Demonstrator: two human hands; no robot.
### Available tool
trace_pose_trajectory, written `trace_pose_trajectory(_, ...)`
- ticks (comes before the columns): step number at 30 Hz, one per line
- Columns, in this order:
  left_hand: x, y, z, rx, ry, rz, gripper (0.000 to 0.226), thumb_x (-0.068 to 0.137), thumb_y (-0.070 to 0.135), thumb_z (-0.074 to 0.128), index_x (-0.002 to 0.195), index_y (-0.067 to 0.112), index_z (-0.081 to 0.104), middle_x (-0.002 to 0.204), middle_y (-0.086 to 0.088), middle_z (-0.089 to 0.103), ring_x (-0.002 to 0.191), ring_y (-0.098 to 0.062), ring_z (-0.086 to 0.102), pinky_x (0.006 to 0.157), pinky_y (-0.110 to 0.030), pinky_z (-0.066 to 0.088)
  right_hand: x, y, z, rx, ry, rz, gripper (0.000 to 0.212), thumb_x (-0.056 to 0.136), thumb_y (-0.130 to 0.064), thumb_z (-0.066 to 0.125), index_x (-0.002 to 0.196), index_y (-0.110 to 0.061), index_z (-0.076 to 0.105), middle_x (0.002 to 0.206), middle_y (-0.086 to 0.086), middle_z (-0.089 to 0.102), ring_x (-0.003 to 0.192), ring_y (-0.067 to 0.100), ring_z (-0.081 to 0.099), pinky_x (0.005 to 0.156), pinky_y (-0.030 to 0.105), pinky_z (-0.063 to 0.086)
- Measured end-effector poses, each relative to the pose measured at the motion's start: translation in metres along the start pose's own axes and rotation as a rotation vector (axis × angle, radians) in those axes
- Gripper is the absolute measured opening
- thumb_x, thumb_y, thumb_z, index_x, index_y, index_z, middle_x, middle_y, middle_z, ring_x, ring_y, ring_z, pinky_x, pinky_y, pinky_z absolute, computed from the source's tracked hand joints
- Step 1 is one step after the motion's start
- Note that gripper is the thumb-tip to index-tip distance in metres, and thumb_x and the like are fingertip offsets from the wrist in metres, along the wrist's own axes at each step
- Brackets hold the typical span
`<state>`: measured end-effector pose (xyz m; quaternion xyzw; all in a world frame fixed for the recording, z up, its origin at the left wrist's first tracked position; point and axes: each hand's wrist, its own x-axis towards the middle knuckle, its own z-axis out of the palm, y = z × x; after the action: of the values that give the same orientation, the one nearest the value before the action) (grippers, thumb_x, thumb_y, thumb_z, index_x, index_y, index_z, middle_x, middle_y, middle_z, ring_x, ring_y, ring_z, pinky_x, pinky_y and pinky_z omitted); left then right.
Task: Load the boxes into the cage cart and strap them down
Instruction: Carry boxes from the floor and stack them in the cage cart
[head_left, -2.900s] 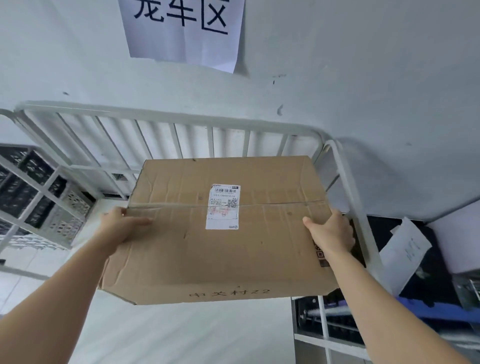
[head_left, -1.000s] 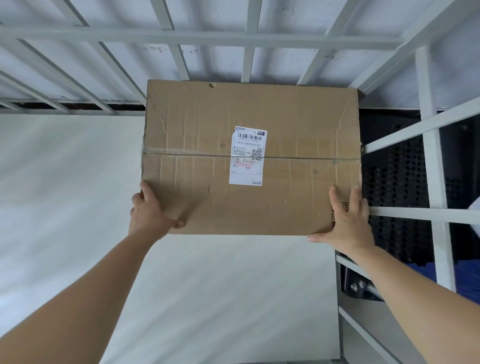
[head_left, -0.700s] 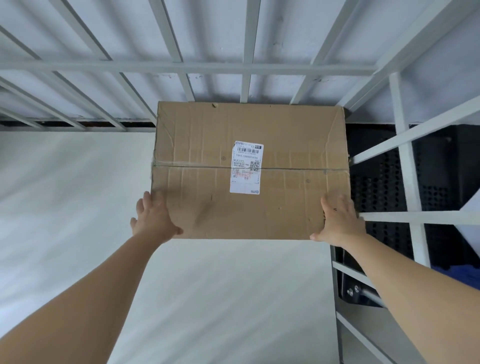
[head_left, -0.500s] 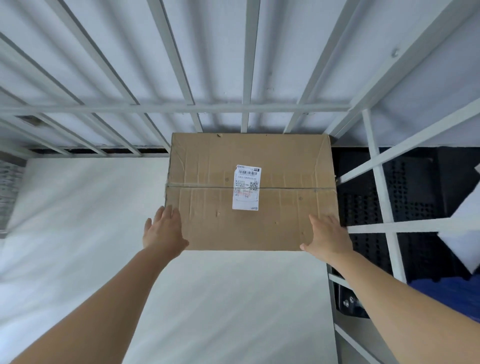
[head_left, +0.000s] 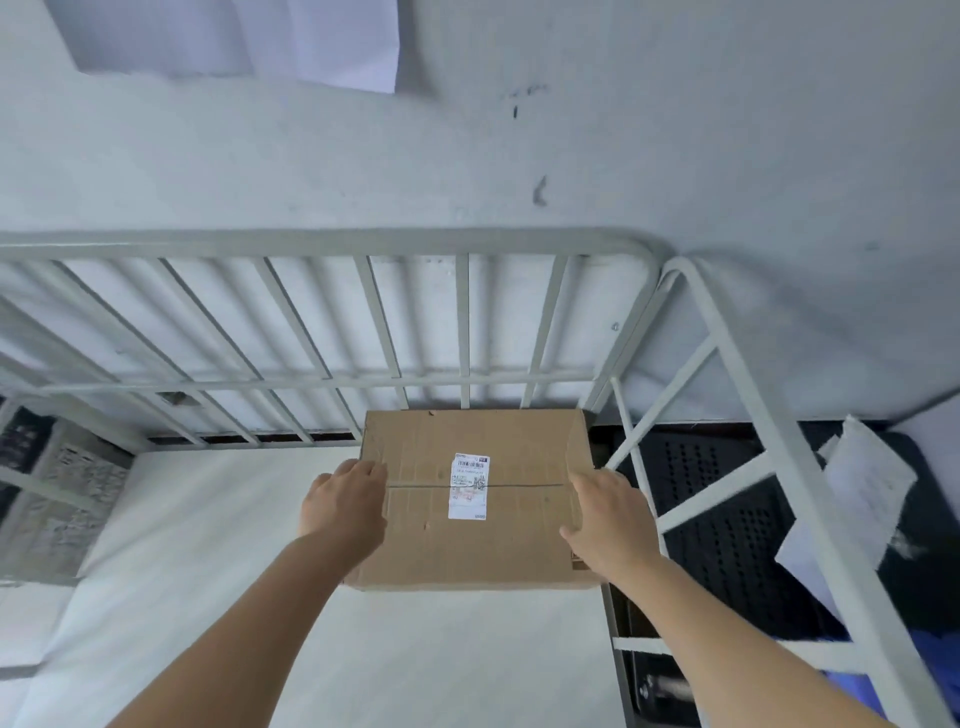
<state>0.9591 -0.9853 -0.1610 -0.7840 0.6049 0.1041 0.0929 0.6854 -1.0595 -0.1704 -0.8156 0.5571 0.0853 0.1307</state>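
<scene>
Box (head_left: 498, 551) sits on the cage cart (head_left: 332, 241) floor, tucked into the 1 o'clock corner against the back bars and side rail, likely to leave room for more. Left grip (head_left: 343, 506) and right grip (head_left: 608, 525) flank its 9 and 3 o'clock edges with fingers loosely spread, pinching nothing. Not yet strapped.

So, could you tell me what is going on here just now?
A person is loading a cardboard box into a white cage cart. The box appears to sit on the cart floor in the far right corner, against the rear bars. The left hand and the right hand lie at its two sides, fingers fairly straight. No strap is in view.
</scene>
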Motion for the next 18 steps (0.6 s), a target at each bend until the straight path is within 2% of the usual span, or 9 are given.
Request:
trace_pose_trajectory(4, -0.029, 0.012, -0.07, -0.012, 0.138, 0.034, 0.033, 0.084, 0.02, 0.061, 0.116, 0.024, 0.053, 0.119, 0.009, 0.054, 0.116, -0.015, 0.05, 0.093, -0.026, 0.039, -0.037, 0.0, -0.071, -0.016, 0.147, -0.023, 0.046, 0.086, -0.042, 0.065, 0.124, -0.021, 0.049, 0.12, -0.004, 0.055, 0.119, 0.02, 0.047, 0.096, 0.032, 0.042)
trace_pose_trajectory(7, -0.051, 0.019, -0.118, 0.041, 0.216, 0.115, 0.031, 0.087, 0.027, 0.062, 0.116, 0.02, 0.052, 0.121, 0.007, 0.054, 0.121, -0.015, 0.046, 0.096, -0.028, 0.037, -0.072, -0.002, -0.119, -0.036, 0.214, -0.003, 0.053, 0.087, -0.042, 0.064, 0.132, -0.019, 0.046, 0.127, -0.002, 0.054, 0.123, 0.021, 0.047, 0.099, 0.033, 0.041)
trace_pose_trajectory(11, -0.088, 0.026, -0.172, 0.07, 0.309, 0.195, 0.033, 0.088, 0.028, 0.061, 0.119, 0.02, 0.052, 0.122, 0.007, 0.054, 0.122, -0.015, 0.047, 0.097, -0.029, 0.038, -0.133, -0.005, -0.172, -0.043, 0.319, 0.061, 0.048, 0.089, -0.038, 0.061, 0.131, -0.02, 0.047, 0.128, -0.002, 0.053, 0.124, 0.021, 0.047, 0.097, 0.032, 0.042)
trace_pose_trajectory(15, -0.135, 0.038, -0.218, 0.07, 0.385, 0.311, 0.021, 0.085, 0.026, 0.063, 0.103, 0.021, 0.053, 0.112, 0.007, 0.056, 0.116, -0.015, 0.05, 0.092, -0.028, 0.039, -0.208, -0.013, -0.214, -0.068, 0.408, 0.144, 0.05, 0.089, -0.04, 0.062, 0.131, -0.02, 0.046, 0.129, 0.0, 0.053, 0.124, 0.022, 0.046, 0.096, 0.033, 0.041)
trace_pose_trajectory(18, -0.171, 0.056, -0.249, 0.096, 0.447, 0.416, 0.019, 0.085, 0.026, 0.062, 0.1, 0.022, 0.051, 0.112, 0.008, 0.057, 0.115, -0.015, 0.05, 0.092, -0.028, 0.038, -0.267, -0.014, -0.236, -0.098, 0.461, 0.226, 0.055, 0.091, -0.04, 0.058, 0.138, -0.018, 0.041, 0.135, 0.002, 0.049, 0.127, 0.024, 0.043, 0.099, 0.034, 0.039)
